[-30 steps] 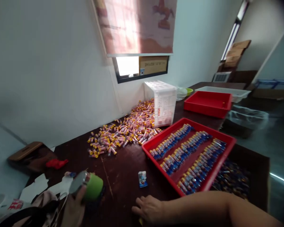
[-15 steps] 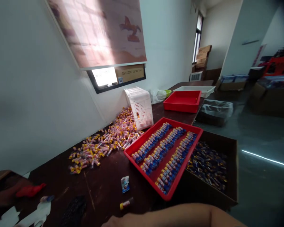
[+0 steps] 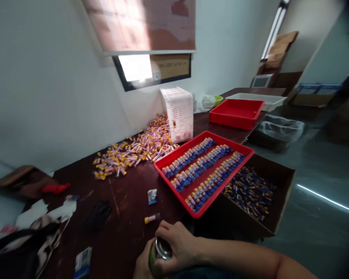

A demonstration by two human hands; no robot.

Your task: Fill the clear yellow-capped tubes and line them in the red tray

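Observation:
At the bottom of the view, a green can (image 3: 163,250) with a shiny round metal top stands between my two hands. My left hand (image 3: 142,263) wraps its left side, partly cut off by the frame edge. Over the top and right side curl the fingers of my right hand (image 3: 178,242). Just beyond them on the dark table lies a small clear tube with a yellow cap (image 3: 152,218). A little farther off is a small blue and white packet (image 3: 152,196). A stack of similar packets (image 3: 83,261) lies left of my hands.
A red tray (image 3: 198,214) holds rows of tubes with blue packets. Under its right side, an open cardboard box (image 3: 281,211) contains many tubes. Loose yellow-capped tubes (image 3: 136,150) spill from a tipped white basket (image 3: 182,112) by the wall. A bag (image 3: 20,248) sits at left.
The view has tilted down, so the scene sits higher. Both hands and the green can now show; before, only my right forearm and part of that hand were visible at the bottom.

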